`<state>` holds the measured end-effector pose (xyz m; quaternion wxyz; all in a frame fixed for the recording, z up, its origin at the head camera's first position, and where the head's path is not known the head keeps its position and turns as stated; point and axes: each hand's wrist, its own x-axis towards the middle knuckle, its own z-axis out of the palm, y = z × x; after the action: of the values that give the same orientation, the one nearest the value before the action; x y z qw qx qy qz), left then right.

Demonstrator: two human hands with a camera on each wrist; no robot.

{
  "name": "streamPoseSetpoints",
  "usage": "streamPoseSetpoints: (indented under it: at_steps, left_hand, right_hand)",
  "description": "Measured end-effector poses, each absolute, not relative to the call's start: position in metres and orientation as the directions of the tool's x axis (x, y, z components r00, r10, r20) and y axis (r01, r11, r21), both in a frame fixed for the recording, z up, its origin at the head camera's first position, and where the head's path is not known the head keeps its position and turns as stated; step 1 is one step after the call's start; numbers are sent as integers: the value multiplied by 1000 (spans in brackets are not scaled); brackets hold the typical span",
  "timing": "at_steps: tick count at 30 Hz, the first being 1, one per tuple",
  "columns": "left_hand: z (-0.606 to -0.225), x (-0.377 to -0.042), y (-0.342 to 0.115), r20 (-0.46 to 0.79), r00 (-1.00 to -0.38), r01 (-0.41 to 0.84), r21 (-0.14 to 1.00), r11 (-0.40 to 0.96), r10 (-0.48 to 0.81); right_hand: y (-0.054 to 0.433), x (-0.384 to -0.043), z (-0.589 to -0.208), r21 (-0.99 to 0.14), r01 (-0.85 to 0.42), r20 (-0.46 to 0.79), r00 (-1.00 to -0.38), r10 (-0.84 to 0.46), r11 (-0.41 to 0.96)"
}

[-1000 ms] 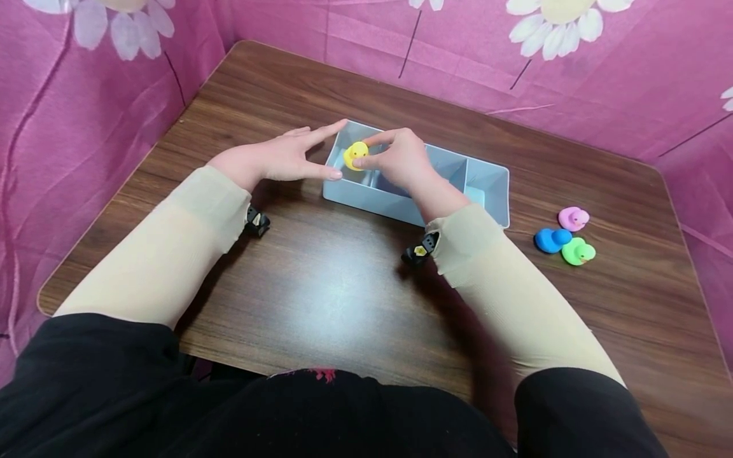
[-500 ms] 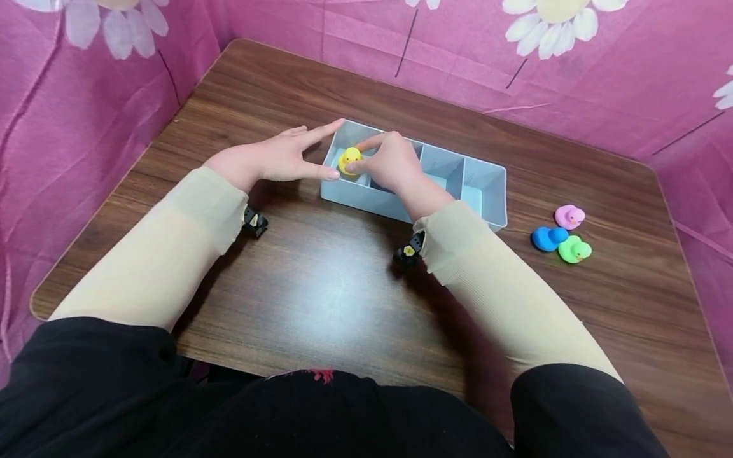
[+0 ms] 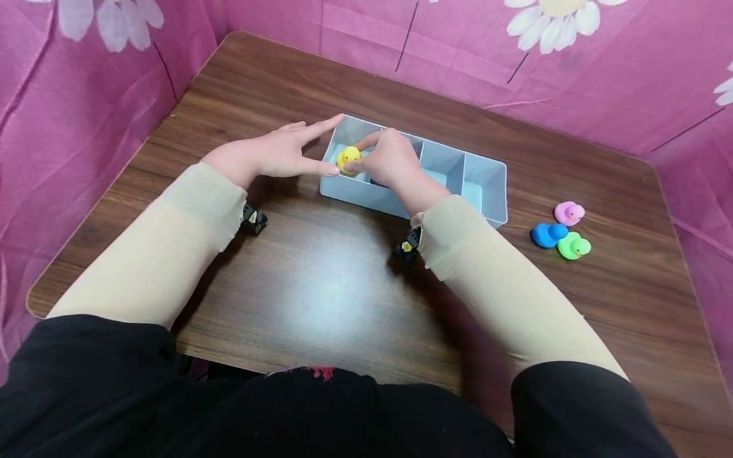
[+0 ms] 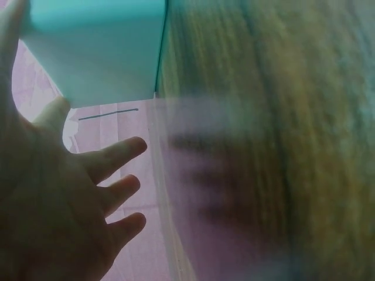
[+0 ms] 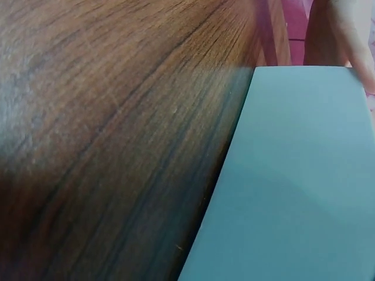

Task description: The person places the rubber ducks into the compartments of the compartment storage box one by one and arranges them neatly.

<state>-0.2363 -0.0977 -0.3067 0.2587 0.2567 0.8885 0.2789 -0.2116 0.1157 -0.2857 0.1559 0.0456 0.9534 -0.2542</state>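
A grey-blue divided tray [image 3: 366, 196] stands on the table, and a yellow rubber duck [image 3: 347, 156] is inside its leftmost compartment. My right hand [image 3: 394, 159] reaches over the tray from the right and pinches the duck between thumb and fingers. At the tray's left end, my left hand [image 3: 280, 151] is spread, with the index fingertip at the far corner and the thumb at the near rim. In the left wrist view the other fingers of the left hand [image 4: 64, 175] stretch out beside the tray wall [image 4: 99, 64]. The right wrist view shows mostly the tray's long side [image 5: 281, 175].
On the wooden table [image 3: 275, 273], right of the tray, a pink duck [image 3: 569, 213], a blue duck [image 3: 548, 235] and a green duck [image 3: 573, 246] sit close together. A pink flowered cloth [image 3: 366, 38] hangs behind the table and along its sides.
My right hand has moved left and lower into the leftmost compartment with the yellow rubber duck. My left hand has stayed at the tray's end.
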Motion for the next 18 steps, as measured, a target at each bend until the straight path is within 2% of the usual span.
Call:
streamPoseSetpoints:
  at_steps: [18]
  left_hand:
    - [-309, -234, -99, -325, -732, 304, 630, 715, 598]
  right_hand:
    - [117, -210, -286, -467, 138, -306, -952, -13, 874]
